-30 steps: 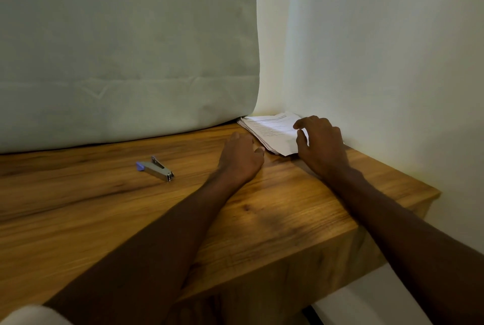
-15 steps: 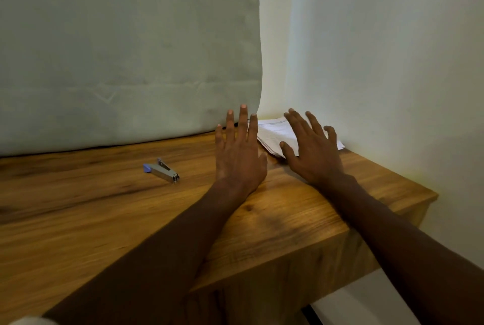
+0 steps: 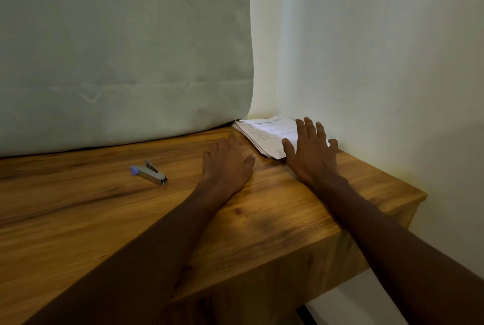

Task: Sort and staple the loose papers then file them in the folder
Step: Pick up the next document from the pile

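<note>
A stack of white printed papers (image 3: 264,133) lies in the far right corner of the wooden table (image 3: 262,225), against the wall. My right hand (image 3: 311,153) lies flat on the near right part of the stack, fingers straight and spread. My left hand (image 3: 226,164) rests flat on the wood just left of the stack, with its fingertips close to the papers' edge. A small silver stapler (image 3: 149,173) with a blue end lies on the table to the left, apart from both hands. No folder is in view.
A large pale green cushion or mattress (image 3: 123,49) leans along the back of the table. A white wall (image 3: 379,62) closes off the right side. The table's right edge drops away near my right forearm.
My left hand, raised with fingers up half a second ago, has come down flat on the table. My right hand has flattened onto the papers. The stack and stapler have not moved.
</note>
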The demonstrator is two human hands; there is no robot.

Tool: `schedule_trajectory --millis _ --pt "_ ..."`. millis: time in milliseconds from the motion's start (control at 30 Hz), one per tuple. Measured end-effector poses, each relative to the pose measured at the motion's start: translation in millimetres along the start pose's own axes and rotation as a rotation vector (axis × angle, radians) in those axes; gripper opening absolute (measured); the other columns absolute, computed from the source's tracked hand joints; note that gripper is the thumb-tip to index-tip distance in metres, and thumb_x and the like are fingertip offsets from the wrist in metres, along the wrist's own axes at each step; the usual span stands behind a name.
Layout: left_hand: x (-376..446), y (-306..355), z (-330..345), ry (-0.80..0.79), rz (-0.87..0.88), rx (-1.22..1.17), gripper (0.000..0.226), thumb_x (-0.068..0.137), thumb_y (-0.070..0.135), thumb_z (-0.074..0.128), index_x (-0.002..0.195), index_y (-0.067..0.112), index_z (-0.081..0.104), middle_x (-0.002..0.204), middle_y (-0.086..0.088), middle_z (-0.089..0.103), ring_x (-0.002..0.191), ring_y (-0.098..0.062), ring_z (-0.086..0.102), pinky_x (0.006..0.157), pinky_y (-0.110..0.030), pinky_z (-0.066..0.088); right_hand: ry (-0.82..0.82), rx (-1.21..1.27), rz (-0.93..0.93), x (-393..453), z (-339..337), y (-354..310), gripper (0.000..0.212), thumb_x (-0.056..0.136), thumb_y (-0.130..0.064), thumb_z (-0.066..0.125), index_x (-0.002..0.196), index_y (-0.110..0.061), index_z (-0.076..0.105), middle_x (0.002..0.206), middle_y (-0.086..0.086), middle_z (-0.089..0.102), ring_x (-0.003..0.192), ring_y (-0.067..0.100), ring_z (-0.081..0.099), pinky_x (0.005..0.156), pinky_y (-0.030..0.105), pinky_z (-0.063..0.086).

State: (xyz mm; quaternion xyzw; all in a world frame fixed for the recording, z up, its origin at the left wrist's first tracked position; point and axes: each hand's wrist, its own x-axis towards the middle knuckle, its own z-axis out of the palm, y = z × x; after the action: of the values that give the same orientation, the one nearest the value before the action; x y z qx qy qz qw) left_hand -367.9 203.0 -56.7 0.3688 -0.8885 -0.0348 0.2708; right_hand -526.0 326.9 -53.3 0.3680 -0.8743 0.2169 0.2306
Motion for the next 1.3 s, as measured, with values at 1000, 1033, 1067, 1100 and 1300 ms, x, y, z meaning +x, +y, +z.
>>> schedule_trajectory --millis 1000,1033,1067,1100,1300 --pt "98 72 37 -0.098 -0.474 -0.741 0.041 0.080 0.028 0.061 0.117 0.009 0.060 0.121 -0.010 0.065 0.107 -0.031 0.065 0.091 -0.044 0.058 -0.129 -0.009 0.332 65 29 40 0.045 0.101 -0.047 0.041 0.129 -0.013 0.049 0.136 0.013 0.053 0.129 0.034 0.042 0.102 0.053 0.034" --pt "100 73 35 -0.090 -0.505 -0.808 0.037 0.081 0.026 0.061 0.115 0.009 0.059 0.120 -0.010 0.065 0.105 -0.031 0.065 0.090 -0.044 0.059 -0.117 -0.021 0.339 65 28 40 0.044 0.100 -0.045 0.043 0.129 -0.012 0.049 0.136 0.013 0.053 0.128 0.034 0.043 0.102 0.052 0.035" --pt "104 73 34 -0.079 -0.533 -0.877 0.034 0.082 0.023 0.061 0.113 0.012 0.058 0.119 -0.010 0.065 0.106 -0.031 0.065 0.089 -0.044 0.059 -0.105 -0.035 0.349 65 26 40 0.043 0.100 -0.044 0.044 0.129 -0.012 0.049 0.136 0.013 0.053 0.128 0.034 0.044 0.101 0.052 0.036" --pt "106 73 32 -0.070 -0.573 -0.930 0.036 0.082 0.020 0.063 0.117 0.013 0.058 0.121 -0.011 0.064 0.108 -0.032 0.063 0.090 -0.045 0.059 -0.095 -0.038 0.361 65 24 39 0.043 0.099 -0.042 0.046 0.129 -0.012 0.049 0.135 0.013 0.053 0.127 0.035 0.045 0.101 0.051 0.036" --pt "115 73 30 -0.069 -0.609 -0.927 0.029 0.081 0.017 0.070 0.102 0.013 0.050 0.112 -0.013 0.065 0.108 -0.033 0.062 0.089 -0.043 0.059 -0.101 -0.007 0.356 60 21 38 0.041 0.097 -0.038 0.051 0.127 -0.010 0.049 0.133 0.017 0.049 0.121 0.038 0.049 0.098 0.046 0.041"
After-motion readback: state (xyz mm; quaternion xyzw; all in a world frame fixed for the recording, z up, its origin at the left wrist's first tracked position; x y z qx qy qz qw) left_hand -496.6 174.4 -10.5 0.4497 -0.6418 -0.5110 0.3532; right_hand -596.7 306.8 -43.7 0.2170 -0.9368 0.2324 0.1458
